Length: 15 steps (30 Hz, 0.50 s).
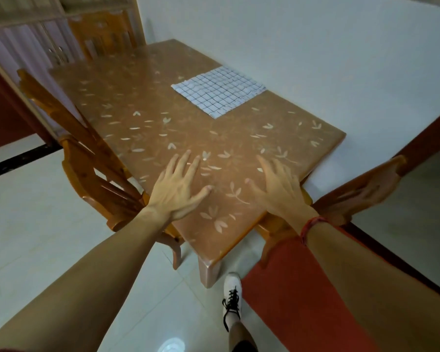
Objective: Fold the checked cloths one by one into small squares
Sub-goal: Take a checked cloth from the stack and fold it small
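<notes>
A white cloth with a dark check pattern (pixel 218 91) lies flat on the far right part of the brown leaf-patterned table (pixel 127 102), close to the wall. My left hand (pixel 179 185) rests palm down on the near end of the table, fingers spread and straight. My right hand (pixel 279 185) lies flat beside it, near the table's right edge, with a red thread round the wrist. Both hands hold nothing and are well short of the cloth.
A wooden chair (pixel 86 158) stands along the table's left side and another (pixel 104 34) at the far end. A white wall (pixel 315 47) runs along the right. A third chair (pixel 361 191) stands at the near right. My white shoe (pixel 232 295) is on the tiled floor.
</notes>
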Each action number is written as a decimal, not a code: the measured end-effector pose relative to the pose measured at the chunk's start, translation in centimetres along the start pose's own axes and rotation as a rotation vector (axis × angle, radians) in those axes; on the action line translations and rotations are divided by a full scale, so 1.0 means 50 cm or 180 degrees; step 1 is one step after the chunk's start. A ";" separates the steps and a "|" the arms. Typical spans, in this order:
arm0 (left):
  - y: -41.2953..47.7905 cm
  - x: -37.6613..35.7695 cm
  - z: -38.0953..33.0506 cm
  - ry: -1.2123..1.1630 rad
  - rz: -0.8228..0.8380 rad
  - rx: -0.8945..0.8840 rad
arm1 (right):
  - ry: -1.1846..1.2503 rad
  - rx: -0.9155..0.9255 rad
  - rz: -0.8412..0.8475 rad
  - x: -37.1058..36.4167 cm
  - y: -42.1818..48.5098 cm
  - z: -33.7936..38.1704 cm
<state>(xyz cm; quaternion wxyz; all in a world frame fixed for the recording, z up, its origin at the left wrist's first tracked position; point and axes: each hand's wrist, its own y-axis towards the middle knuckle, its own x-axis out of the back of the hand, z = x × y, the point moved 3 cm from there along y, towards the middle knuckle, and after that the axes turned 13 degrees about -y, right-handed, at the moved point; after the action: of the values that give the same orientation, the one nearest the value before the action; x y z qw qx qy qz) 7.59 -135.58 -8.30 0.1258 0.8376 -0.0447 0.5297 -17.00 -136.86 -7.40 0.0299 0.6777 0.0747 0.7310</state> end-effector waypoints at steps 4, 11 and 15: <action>0.115 -0.020 0.026 0.0025 0.0013 0.0134 | 0.0148 0.0060 0.0138 -0.044 0.139 -0.020; 0.303 -0.031 0.040 0.0040 0.0001 0.0356 | 0.0350 0.0272 0.0075 -0.058 0.351 -0.044; 0.382 -0.039 0.061 0.0062 0.0062 0.0460 | 0.0277 0.0321 0.0284 -0.082 0.446 -0.054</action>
<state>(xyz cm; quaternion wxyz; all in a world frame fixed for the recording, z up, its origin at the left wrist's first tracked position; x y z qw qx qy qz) 5.43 -154.89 -8.18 0.0603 0.8388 -0.0132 0.5409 -18.10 -159.64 -8.30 -0.0401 0.6486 0.0824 0.7556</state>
